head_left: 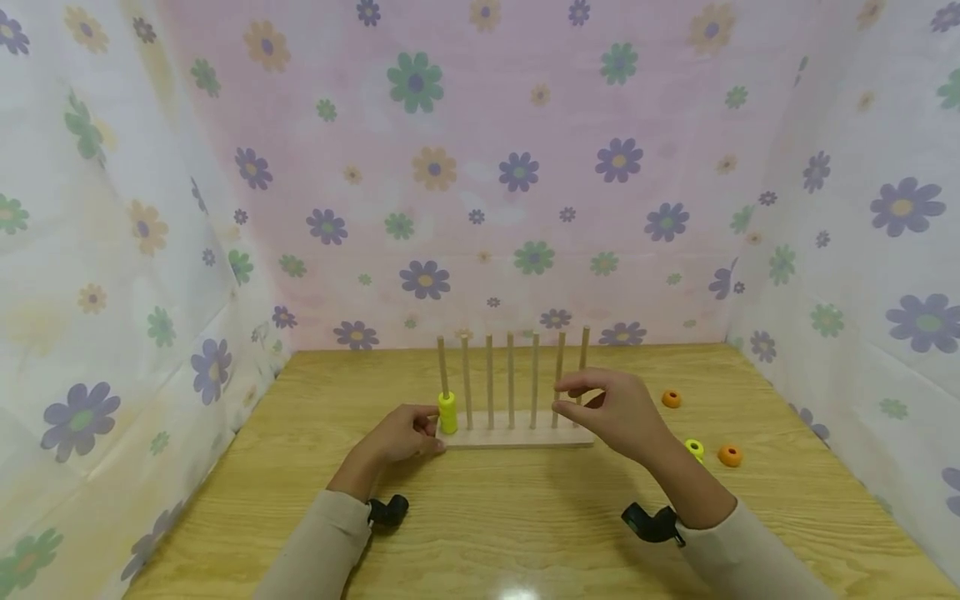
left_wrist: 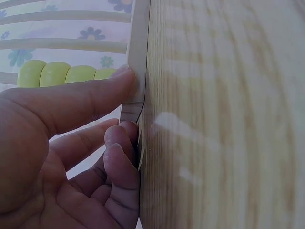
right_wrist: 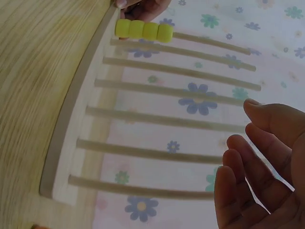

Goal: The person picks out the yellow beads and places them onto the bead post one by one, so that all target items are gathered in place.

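A pale wooden peg rack (head_left: 517,438) stands on the table, with several upright pegs in a row. Yellow beads (head_left: 447,413) are stacked on its leftmost peg; the right wrist view shows the same yellow beads (right_wrist: 144,30) touching one another. My left hand (head_left: 401,433) grips the left end of the base, thumb (left_wrist: 107,93) on the front side and fingers curled at the end. By the two rightmost pegs is my right hand (head_left: 611,410), its thumb and fingers (right_wrist: 238,167) slightly bent and apart, with nothing seen between them.
Right of the rack lie two orange beads, one farther back (head_left: 671,399) and one nearer (head_left: 731,455). A yellow bead (head_left: 694,448) lies beside the nearer one, partly behind my right forearm. Flowered cloth (head_left: 480,192) hangs behind and on both sides of the table (head_left: 510,517).
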Demonstrator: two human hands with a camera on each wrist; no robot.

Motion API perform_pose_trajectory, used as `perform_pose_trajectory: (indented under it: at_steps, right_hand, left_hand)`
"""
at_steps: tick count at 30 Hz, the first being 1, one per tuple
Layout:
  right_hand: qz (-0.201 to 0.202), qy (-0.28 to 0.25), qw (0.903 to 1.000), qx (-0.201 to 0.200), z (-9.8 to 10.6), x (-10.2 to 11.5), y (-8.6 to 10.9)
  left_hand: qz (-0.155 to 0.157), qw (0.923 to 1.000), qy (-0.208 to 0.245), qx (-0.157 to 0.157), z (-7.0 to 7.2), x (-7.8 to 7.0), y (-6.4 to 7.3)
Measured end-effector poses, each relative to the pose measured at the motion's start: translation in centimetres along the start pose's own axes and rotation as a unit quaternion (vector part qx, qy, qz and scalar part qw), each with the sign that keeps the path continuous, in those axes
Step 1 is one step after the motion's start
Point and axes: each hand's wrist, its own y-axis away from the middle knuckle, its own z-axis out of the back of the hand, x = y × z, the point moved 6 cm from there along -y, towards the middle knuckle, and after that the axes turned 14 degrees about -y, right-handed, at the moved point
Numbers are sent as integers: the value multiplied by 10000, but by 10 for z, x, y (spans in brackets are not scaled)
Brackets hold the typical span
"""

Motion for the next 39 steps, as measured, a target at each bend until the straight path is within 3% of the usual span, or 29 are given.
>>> perform_pose_trajectory:
  at_steps: [8,16,26,39]
  right_hand:
    - [-214,-72,9997,24,19,-21,11]
    - [-501,211,9985,119,36,-41,13]
    - [-859,-595,9886,1080,68,-79,25]
    - [-1183,-1027,9728,1705,106,-132,42]
  left_hand:
    - [24,10000,-14,10,0,-1,-1]
    - [-1,10000,-21,36,-3,2,-2]
    - [1,9999,-153,-7,-1,0,-4]
    - [-49,9999,-110,2,-1,4,-3]
